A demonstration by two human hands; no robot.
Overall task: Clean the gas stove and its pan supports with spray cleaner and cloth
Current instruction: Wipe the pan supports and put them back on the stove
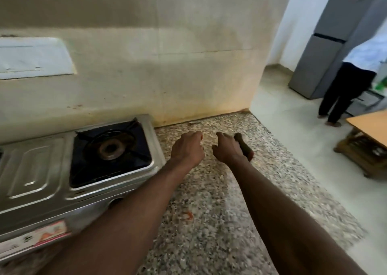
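Head view: stove point(35, 170) with its pan support point(137, 152) sits at lower left on a speckled table point(209, 212). At centre, the left grip point(187, 147) is loosely curled and empty. The right grip point(227, 150) clasps a blurred dark object point(244, 146), which might slip and fall.

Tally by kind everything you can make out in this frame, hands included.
Gas stove: 1
Pan support: 1
Hands: 2, left hand and right hand
Unidentified dark object at the right hand: 1
Fridge: 1
Wooden table: 1
Other person: 1
Total: 8
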